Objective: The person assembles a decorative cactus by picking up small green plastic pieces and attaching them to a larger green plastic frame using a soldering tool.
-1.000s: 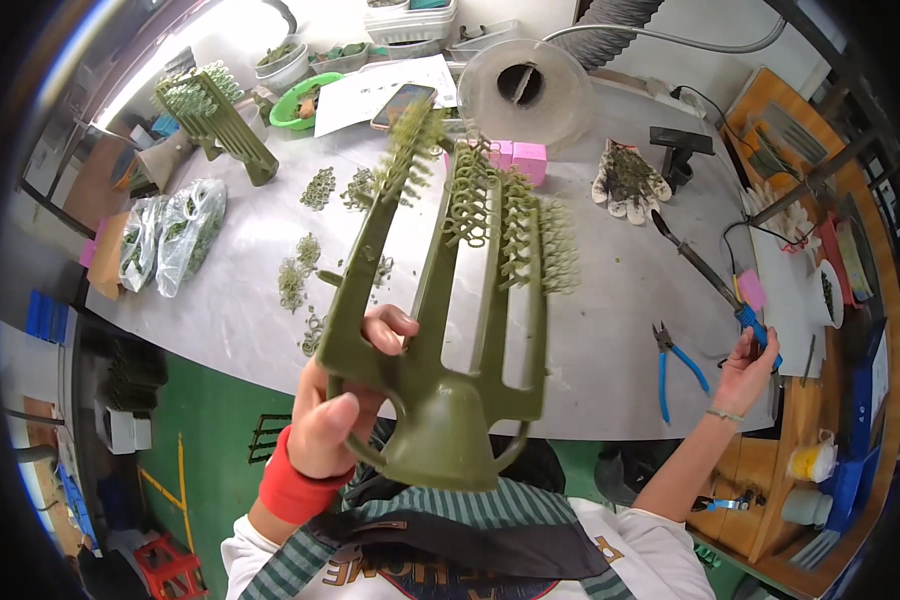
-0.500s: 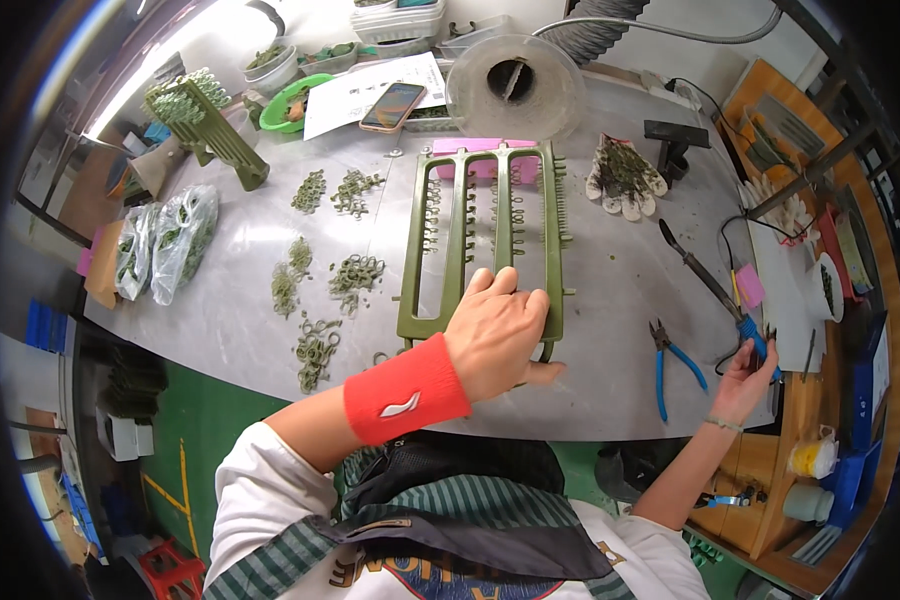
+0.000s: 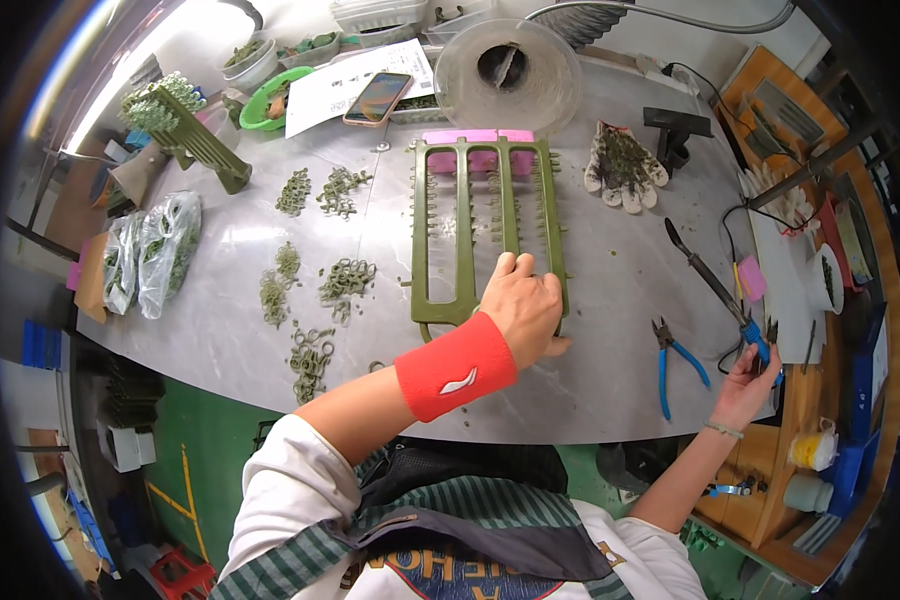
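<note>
We've got left fingers (image 3: 507, 264) clamped on the rack (image 3: 438, 309), right fingers (image 3: 771, 364) round the iron (image 3: 751, 331); we'd keep that rack steady.

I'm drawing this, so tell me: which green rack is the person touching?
The green rack straight in front of the person: the left hand is on its near end. The other rack, farther left, has no hand on it.

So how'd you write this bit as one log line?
left hand: gripping green slotted frame | right hand: holding long blue-handled tool | pink blocks: at frame's far end
</note>
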The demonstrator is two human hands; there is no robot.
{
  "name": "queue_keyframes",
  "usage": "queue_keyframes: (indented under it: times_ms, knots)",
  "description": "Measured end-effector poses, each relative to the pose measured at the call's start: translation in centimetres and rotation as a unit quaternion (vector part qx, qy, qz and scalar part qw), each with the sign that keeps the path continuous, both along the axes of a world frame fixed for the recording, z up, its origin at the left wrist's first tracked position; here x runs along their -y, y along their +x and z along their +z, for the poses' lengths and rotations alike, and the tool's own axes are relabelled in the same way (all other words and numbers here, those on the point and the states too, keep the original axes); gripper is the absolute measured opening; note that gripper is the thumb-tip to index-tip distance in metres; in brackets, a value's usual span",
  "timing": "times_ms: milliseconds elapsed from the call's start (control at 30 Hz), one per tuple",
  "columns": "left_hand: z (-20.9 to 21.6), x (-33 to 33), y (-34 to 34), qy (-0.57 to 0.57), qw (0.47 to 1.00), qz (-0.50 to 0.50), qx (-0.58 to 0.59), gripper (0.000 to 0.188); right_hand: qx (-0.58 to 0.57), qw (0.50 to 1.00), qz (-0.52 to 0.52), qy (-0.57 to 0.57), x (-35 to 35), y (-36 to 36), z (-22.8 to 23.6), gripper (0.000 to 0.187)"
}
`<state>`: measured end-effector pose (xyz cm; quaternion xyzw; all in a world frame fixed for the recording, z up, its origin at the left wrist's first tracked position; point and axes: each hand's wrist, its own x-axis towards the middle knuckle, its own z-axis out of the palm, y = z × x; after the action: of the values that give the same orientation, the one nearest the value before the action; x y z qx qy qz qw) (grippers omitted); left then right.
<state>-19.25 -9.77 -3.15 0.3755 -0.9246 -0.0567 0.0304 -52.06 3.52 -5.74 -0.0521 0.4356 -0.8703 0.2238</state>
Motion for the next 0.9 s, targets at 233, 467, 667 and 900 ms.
queue_keyframes:
  times_ms: [233,467,667,900]
  knots:
    - [-0.7,0.4,-0.9,0.008,1.000,0.003,0.000,0.053,-0.022,1.000,0.000,-0.001,-0.4,0.6,0.6,0.024]
    - [-1.5,0.6,-1.6,0.008,1.000,0.016,-0.009,0.051,-0.046,0.999,0.005,0.006,-0.6,1.1,1.4,0.023]
    - [-1.2,0.0,-0.6,0.019,0.999,0.009,-0.050,0.040,-0.041,0.999,0.024,0.012,-1.4,-0.9,0.2,0.021]
    - [1.2,0.9,12.6,0.036,0.934,0.103,-0.341,0.014,-0.031,0.999,0.020,0.011,-0.5,1.1,1.0,0.023]
